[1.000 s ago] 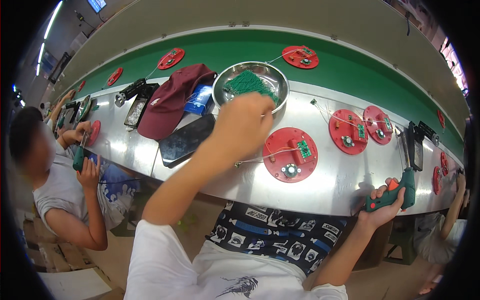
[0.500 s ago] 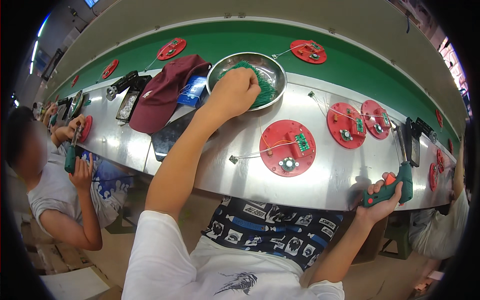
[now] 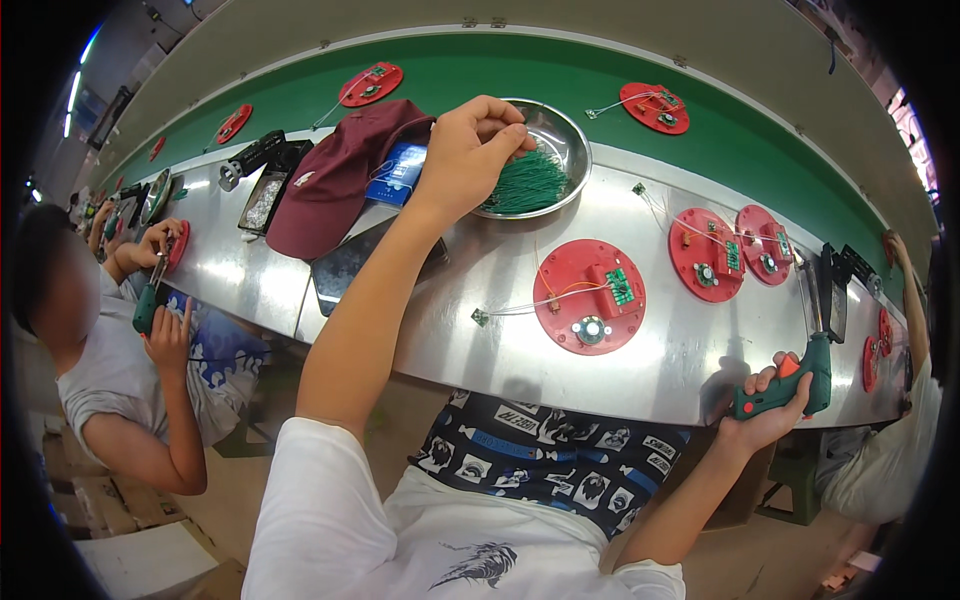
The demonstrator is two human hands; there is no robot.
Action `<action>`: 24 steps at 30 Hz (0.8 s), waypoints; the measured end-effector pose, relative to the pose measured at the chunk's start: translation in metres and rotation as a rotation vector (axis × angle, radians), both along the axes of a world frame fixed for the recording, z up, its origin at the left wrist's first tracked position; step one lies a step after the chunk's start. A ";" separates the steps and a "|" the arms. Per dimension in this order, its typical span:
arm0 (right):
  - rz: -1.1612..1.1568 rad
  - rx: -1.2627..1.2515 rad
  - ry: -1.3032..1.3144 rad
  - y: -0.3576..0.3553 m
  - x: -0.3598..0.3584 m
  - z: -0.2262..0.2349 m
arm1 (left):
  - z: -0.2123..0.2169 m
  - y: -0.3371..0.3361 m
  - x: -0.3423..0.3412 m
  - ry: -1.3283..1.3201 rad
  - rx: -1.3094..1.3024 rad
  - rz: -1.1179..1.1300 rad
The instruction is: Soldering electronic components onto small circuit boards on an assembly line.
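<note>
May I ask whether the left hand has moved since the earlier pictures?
Yes, the left hand moved leftward and higher in view, against the bowl.

Long metal table (image 3: 470, 365), bright tube lights (image 3: 74, 92)

The left hand (image 3: 470, 155) hovers at a metal bowl (image 3: 576, 145) of green wires (image 3: 530, 187); the right hand (image 3: 768, 424) grips a soldering gun (image 3: 819, 375).

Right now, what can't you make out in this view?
Head view:
What the left grip holds, if anything: its fingers hide it.
Part of the metal bowl: behind that grip.
Middle of the dark slab: behind the left forearm.
Right-side co-worker: partly cut off by the edge.
</note>
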State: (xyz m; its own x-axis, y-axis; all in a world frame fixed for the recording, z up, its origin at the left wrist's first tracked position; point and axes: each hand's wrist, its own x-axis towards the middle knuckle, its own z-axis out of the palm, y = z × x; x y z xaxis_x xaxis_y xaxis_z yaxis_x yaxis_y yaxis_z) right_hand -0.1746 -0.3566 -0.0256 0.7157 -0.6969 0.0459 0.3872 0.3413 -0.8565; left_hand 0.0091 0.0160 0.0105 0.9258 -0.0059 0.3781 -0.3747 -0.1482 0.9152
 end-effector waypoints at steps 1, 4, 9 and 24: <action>0.001 0.000 0.001 0.000 0.000 0.000 | -0.001 0.000 0.001 0.001 -0.006 -0.008; 0.016 -0.003 -0.008 -0.001 0.001 -0.001 | -0.003 0.000 0.002 0.039 -0.033 -0.009; 0.016 -0.002 -0.002 0.000 0.000 0.001 | -0.005 -0.001 0.003 0.022 -0.068 0.018; 0.215 -0.065 -0.072 0.003 -0.002 0.001 | 0.020 -0.017 -0.031 -0.201 0.067 -0.028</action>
